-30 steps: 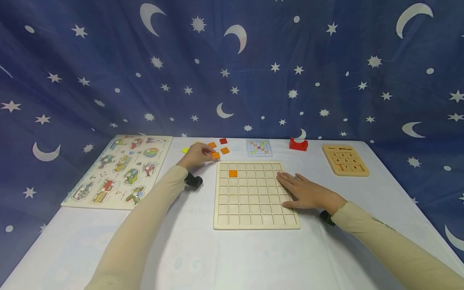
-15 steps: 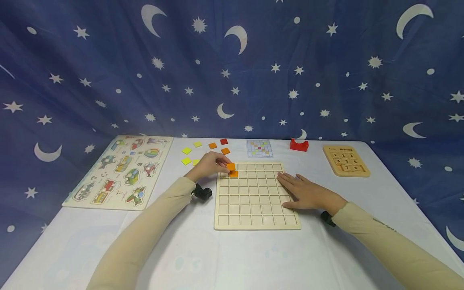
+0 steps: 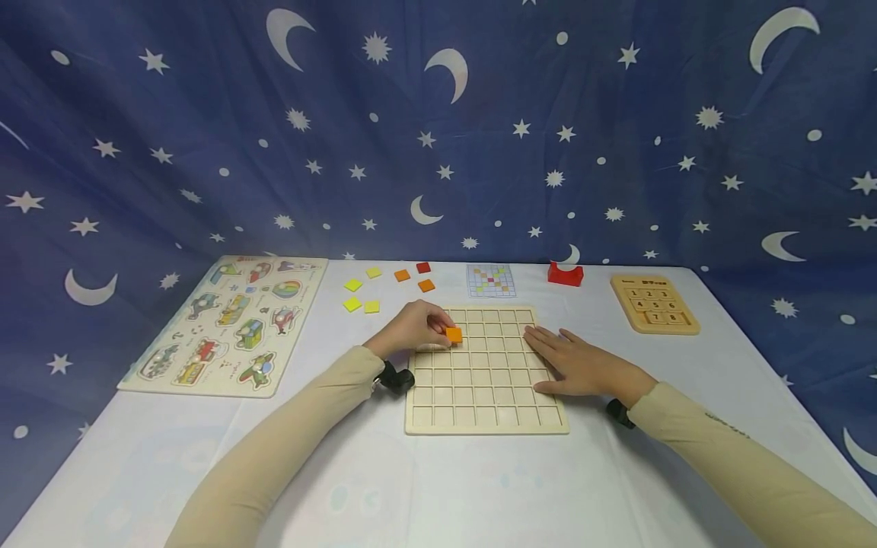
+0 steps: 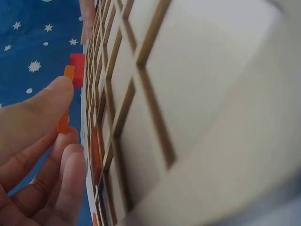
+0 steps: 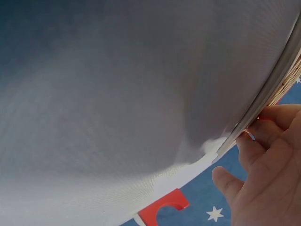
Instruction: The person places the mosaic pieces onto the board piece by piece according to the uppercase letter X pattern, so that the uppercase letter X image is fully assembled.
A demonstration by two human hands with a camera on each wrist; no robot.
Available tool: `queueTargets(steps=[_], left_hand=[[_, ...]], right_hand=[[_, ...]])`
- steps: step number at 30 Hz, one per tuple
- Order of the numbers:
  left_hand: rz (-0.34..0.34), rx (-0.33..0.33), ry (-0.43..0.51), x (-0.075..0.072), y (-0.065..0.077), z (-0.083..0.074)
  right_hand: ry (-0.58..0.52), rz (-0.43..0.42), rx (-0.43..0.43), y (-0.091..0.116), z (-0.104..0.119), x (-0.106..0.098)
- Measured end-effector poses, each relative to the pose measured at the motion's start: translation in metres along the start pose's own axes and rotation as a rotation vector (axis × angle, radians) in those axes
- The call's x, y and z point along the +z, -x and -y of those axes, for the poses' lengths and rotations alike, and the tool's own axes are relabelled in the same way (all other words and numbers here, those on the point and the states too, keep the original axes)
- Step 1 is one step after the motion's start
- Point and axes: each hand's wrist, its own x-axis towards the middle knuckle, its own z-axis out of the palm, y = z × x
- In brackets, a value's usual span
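My left hand [image 3: 411,327] pinches an orange square tile [image 3: 454,335] between thumb and fingers, over the upper left part of a wooden grid board [image 3: 483,396]. In the left wrist view, the held tile [image 4: 63,123] is edge-on and clear of the board. Another orange tile [image 4: 96,155] lies in a board cell there; my left hand hides it in the head view. My right hand [image 3: 578,364] rests on the board's right edge, fingers extended. In the right wrist view, its fingers [image 5: 251,150] touch the board's rim [image 5: 263,96].
Several yellow tiles [image 3: 352,304], two orange tiles [image 3: 426,285] and a red tile [image 3: 423,267] lie behind the board. A coloured grid card [image 3: 491,281], a red notched block [image 3: 565,274] and a number puzzle [image 3: 654,304] stand further right. A picture puzzle board [image 3: 229,327] lies left.
The left hand has picked up an orange tile behind the board and carried it right and nearer, past the tile lying in the grid. The right hand has stayed in place.
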Motion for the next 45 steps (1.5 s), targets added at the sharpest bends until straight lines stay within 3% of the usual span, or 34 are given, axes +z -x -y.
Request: queueTargets(steps=[19, 29, 45], left_hand=[[0.062, 0.040, -0.162, 0.008, -0.008, -0.013], [0.058, 0.014, -0.169, 0.007, -0.007, -0.013], [0.079, 0.046, -0.182, 0.009, -0.008, -0.014]], right_hand=[[0.014, -0.009, -0.015, -0.001, -0.001, 0.001], [0.018, -0.006, -0.015, -0.002, -0.003, 0.001], [0.014, -0.018, -0.021, -0.001, -0.003, 0.002]])
